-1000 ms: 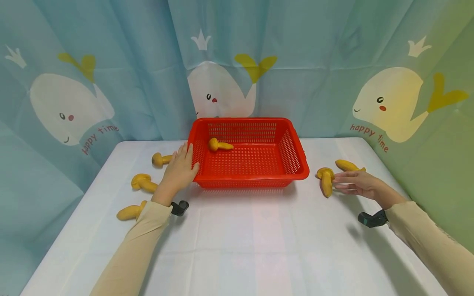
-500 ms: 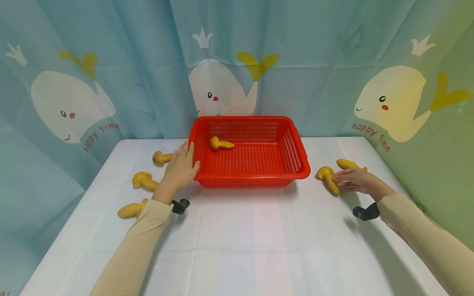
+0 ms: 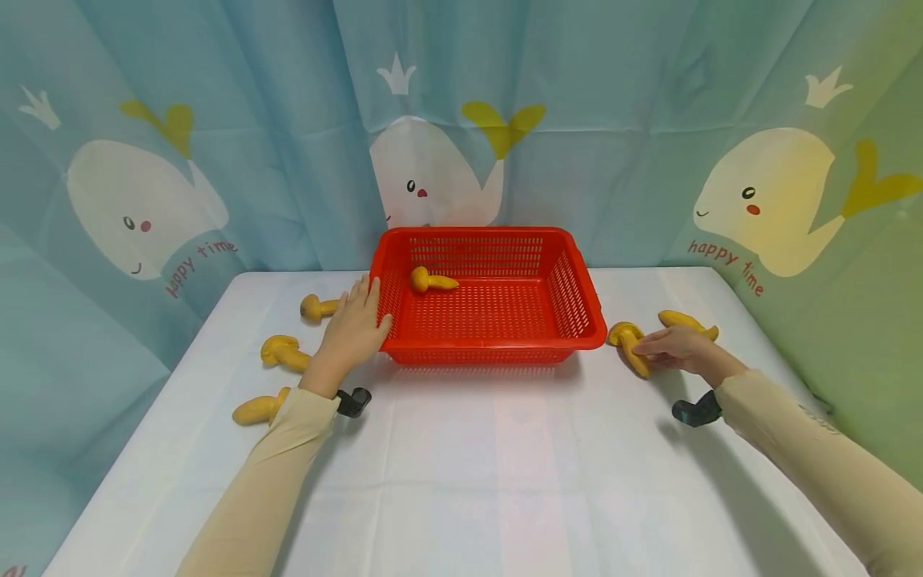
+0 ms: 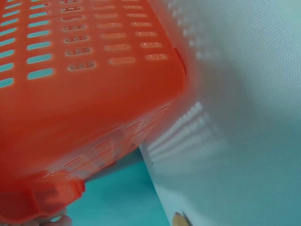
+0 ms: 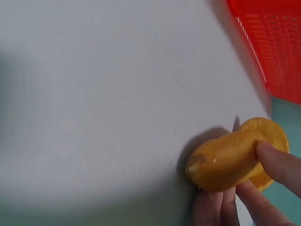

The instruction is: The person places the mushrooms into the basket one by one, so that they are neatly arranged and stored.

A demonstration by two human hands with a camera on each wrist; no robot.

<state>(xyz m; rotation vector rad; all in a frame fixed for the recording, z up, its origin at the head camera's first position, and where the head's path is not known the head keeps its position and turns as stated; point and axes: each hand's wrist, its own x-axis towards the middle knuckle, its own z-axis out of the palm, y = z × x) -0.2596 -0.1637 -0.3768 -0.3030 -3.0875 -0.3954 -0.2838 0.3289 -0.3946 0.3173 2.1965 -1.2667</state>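
In the head view, my right hand [image 3: 674, 349] is at the right of the table and holds a yellow mushroom [image 3: 629, 346]. The right wrist view shows the thumb on top of the mushroom's stem [image 5: 223, 162], with fingers under it. My left hand [image 3: 349, 332] rests with extended fingers on the left rim of a red plastic basket [image 3: 490, 346]. One mushroom [image 3: 429, 280] lies inside the basket at its back left. From the left wrist, the basket's slotted wall [image 4: 84, 99] fills much of the view, and only bits of fingers show at the bottom.
Another yellow mushroom [image 3: 685, 322] lies just behind my right hand. Left of the basket are a far mushroom [image 3: 317, 308], a middle one [image 3: 284, 353] and a near one [image 3: 258, 409], partly hidden by my left arm. A curtain [image 3: 591, 184] hangs behind the white table [image 3: 461, 481].
My right hand has moved left and closed its fingers on the mushroom, whose stem has turned and shifted slightly. The left hand has stayed on the basket rim.
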